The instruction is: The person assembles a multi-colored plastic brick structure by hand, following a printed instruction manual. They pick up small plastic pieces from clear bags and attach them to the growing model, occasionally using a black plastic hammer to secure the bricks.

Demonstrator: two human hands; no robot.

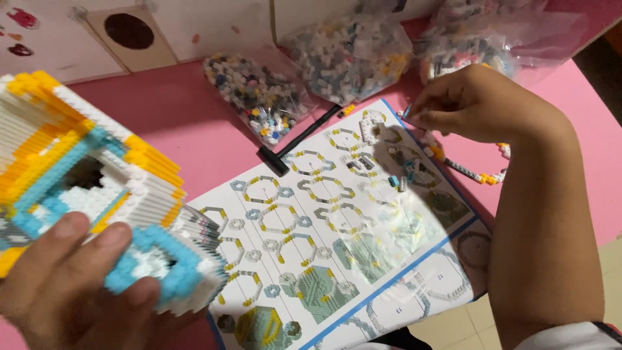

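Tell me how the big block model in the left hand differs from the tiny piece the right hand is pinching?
The block model is large, built of many white, yellow and blue bricks; the tiny piece looks like a single blue bit, too small to make out further. The left hand grips the model from below with several fingers, tilted, off the pink table; the right hand pinches the piece with its fingertips above the instruction sheet. Both seem to be the same kind of small building bricks.
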